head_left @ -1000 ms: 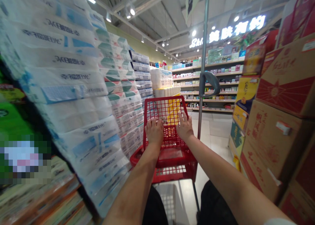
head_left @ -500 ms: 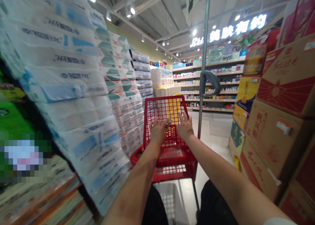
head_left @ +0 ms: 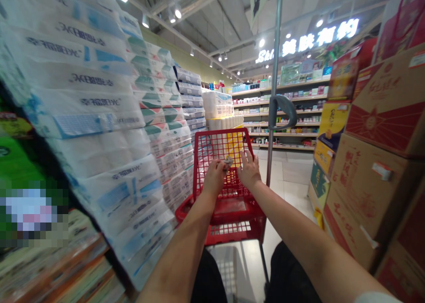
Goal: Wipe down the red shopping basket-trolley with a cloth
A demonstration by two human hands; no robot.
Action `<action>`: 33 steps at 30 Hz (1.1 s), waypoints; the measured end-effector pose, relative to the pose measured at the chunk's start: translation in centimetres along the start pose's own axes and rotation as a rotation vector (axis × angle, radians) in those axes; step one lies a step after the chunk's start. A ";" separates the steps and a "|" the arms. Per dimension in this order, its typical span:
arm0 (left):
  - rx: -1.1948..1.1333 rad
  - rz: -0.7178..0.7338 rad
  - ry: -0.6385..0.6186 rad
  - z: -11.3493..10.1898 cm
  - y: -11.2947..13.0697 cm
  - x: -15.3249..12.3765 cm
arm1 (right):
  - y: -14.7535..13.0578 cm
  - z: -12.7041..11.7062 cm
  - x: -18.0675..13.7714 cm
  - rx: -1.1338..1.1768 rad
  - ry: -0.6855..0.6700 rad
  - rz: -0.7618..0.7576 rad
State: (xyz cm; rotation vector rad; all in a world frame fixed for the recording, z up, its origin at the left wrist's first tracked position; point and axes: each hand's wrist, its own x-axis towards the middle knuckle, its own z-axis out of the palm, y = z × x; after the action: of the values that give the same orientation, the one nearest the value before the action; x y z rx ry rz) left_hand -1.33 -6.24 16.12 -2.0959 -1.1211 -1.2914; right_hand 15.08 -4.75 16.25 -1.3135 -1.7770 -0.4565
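A red wire shopping cart (head_left: 229, 192) stands in front of me in a shop aisle. My left hand (head_left: 214, 177) is over the cart's basket, fingers closed in a pinch on a small greyish thing (head_left: 227, 162) that I cannot make out. Beside it, my right hand (head_left: 249, 170) reaches forward with its fingers stretched out against the cart's mesh, holding nothing. Both forearms extend from the bottom of the view.
Tall stacks of packaged toilet paper (head_left: 99, 117) crowd the left side. Cardboard boxes (head_left: 375, 161) are piled on the right. A metal pole (head_left: 274, 95) with a curved handle rises by the cart. Shelves (head_left: 285, 113) of goods line the far wall beyond a tiled floor (head_left: 288, 174).
My left hand moved right from the cart's rim and closed on the small greyish thing, lifting it slightly. My right hand stayed where it was.
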 end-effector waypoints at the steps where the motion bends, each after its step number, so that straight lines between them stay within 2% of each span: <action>1: -0.004 0.030 -0.037 0.0 0.1 0.0 | 0.0 0.0 0.0 -0.002 -0.001 0.001; 6: 0.078 0.085 -0.109 -0.7 1.0 0.0 | 0.2 0.5 0.1 0.004 -0.005 0.027; 13: 0.198 -0.035 -0.177 -0.8 1.3 -0.3 | 0.7 1.2 0.0 0.057 -0.015 0.054; 16: 0.154 -0.009 -0.151 -0.2 0.5 -0.2 | 0.8 1.2 -0.1 0.091 0.007 0.046; 19: 0.115 -0.004 -0.051 0.2 -0.3 -0.1 | 0.9 1.2 -0.1 0.114 0.018 0.041; 21: 0.088 0.022 -0.030 0.4 -0.5 -0.1 | 0.8 1.1 0.0 0.117 0.011 0.029; 26: 0.112 0.198 -0.304 0.3 -0.1 -0.4 | 0.7 0.8 0.0 0.104 -0.003 0.011; 28: 0.164 0.167 -0.324 0.1 0.1 -0.5 | 0.6 0.8 0.0 0.104 -0.009 0.017; 33: 0.245 -0.011 -0.188 -0.4 0.3 -0.3 | 0.7 1.0 -0.1 0.136 0.013 0.045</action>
State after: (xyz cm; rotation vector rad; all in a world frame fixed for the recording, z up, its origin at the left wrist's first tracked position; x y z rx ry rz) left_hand -1.39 -6.78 16.06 -2.0591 -1.2990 -0.9230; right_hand 15.33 -3.86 15.46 -1.2498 -1.7327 -0.3126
